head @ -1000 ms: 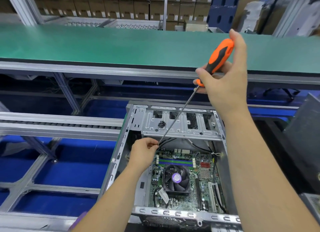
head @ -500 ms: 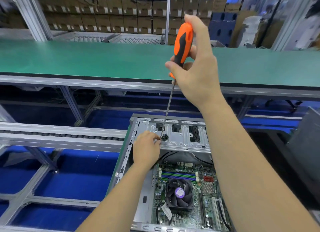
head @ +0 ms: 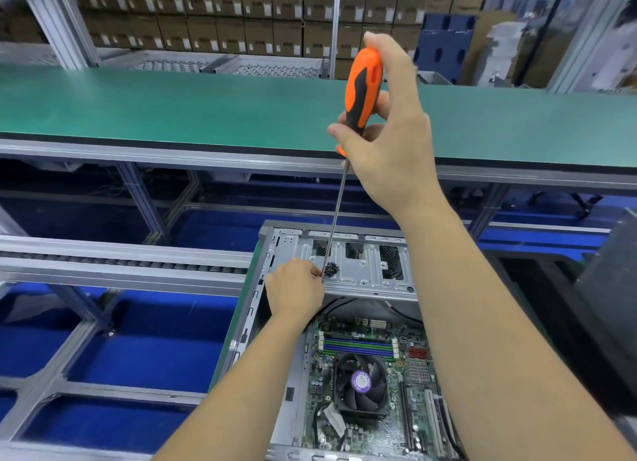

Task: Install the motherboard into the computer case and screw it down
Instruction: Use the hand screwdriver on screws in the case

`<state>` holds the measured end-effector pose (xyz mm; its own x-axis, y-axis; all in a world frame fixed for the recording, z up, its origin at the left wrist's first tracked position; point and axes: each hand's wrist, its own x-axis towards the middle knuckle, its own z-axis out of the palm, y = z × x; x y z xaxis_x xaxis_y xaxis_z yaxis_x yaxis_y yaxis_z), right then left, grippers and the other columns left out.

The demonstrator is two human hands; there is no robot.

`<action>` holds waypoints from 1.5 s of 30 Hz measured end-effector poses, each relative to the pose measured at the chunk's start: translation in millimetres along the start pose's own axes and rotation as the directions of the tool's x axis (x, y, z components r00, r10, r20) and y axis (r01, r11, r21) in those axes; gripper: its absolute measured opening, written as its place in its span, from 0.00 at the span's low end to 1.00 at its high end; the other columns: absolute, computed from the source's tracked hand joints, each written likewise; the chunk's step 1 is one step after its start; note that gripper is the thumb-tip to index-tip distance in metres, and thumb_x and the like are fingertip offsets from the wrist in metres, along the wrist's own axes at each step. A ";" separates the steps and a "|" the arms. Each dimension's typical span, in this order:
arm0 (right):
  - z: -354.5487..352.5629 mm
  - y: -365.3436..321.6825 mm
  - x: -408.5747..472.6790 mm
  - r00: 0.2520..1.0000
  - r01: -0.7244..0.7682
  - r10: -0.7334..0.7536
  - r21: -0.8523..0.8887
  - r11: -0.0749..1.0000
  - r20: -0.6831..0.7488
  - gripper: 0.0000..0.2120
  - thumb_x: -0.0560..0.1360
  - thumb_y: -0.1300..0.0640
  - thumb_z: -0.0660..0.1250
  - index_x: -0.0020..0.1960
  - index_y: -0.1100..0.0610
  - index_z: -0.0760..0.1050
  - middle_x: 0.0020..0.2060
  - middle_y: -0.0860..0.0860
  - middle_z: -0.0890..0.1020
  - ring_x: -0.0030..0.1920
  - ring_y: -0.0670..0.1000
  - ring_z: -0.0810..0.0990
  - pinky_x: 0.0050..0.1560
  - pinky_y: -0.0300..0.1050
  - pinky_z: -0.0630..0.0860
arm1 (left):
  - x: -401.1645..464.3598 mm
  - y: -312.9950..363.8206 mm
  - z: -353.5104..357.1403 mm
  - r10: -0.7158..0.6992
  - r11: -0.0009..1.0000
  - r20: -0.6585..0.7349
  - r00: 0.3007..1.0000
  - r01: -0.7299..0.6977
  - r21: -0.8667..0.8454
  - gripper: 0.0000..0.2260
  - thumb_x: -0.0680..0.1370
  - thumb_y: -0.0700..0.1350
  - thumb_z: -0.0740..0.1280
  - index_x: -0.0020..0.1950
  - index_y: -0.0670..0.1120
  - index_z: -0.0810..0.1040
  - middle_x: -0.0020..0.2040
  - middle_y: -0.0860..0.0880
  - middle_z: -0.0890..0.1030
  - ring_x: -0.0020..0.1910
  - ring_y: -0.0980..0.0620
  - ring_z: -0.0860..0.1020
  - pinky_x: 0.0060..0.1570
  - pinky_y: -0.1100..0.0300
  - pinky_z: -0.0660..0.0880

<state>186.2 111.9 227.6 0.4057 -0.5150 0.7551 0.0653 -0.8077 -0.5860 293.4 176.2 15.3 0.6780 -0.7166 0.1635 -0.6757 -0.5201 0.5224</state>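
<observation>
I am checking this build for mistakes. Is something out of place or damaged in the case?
Nothing looks damaged. One oddity: a small dark heap of screws sits loose on the case's metal drive bracket, where the screwdriver tip points. The motherboard lies flat inside.

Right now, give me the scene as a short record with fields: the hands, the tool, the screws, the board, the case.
right hand: grips the screwdriver by its orange handle, shaft pointing down
screwdriver tip: at the screw pile, beside the left fingers
left hand: fingers pinched at the tip; whether they hold a screw cannot be told
screw pile: dark cluster on the drive cage
motherboard: lies inside the case, fan on top
bench: green mat, behind the case
</observation>
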 end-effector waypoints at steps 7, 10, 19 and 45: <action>0.3 -1.8 0.6 1.000 -0.012 0.012 0.006 1.000 0.012 0.36 0.75 0.63 0.74 0.78 0.52 0.61 0.53 0.50 0.75 0.47 0.48 0.83 0.47 0.47 0.84 | 2.3 0.9 -4.8 -0.007 1.000 0.077 0.997 0.006 0.009 0.08 0.78 0.45 0.66 0.50 0.52 0.84 0.48 0.54 0.84 0.50 0.49 0.80 0.56 0.53 0.73; -0.1 -2.8 0.6 1.000 -0.013 0.013 0.007 1.000 0.012 0.36 0.75 0.63 0.74 0.77 0.52 0.61 0.52 0.51 0.75 0.47 0.50 0.83 0.48 0.48 0.84 | 4.2 2.1 -7.3 -0.010 1.000 0.111 0.994 0.008 0.015 0.08 0.78 0.45 0.65 0.50 0.52 0.84 0.48 0.54 0.84 0.50 0.49 0.80 0.57 0.53 0.72; -0.9 2.7 0.5 0.999 -0.037 0.037 0.007 0.999 0.010 0.37 0.75 0.63 0.74 0.78 0.51 0.60 0.54 0.50 0.77 0.47 0.49 0.83 0.48 0.49 0.84 | 1.5 0.0 -10.6 0.009 1.000 0.126 0.992 -0.009 -0.002 0.08 0.78 0.46 0.66 0.50 0.52 0.85 0.48 0.54 0.85 0.49 0.49 0.80 0.55 0.51 0.77; 38.4 53.3 -53.3 0.963 -0.210 0.219 -0.074 0.975 0.157 0.36 0.76 0.60 0.74 0.69 0.32 0.57 0.50 0.51 0.79 0.47 0.55 0.83 0.50 0.56 0.83 | -34.1 -47.1 17.8 -0.195 0.981 0.543 0.817 0.175 0.089 0.06 0.78 0.42 0.64 0.51 0.45 0.80 0.46 0.43 0.82 0.47 0.45 0.81 0.43 0.57 0.75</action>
<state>203.1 107.3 144.8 0.5480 -0.6281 0.5524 -0.0890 -0.7004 -0.7081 296.9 216.9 -29.8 0.5286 -0.7363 -0.4223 -0.5699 -0.6766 0.4663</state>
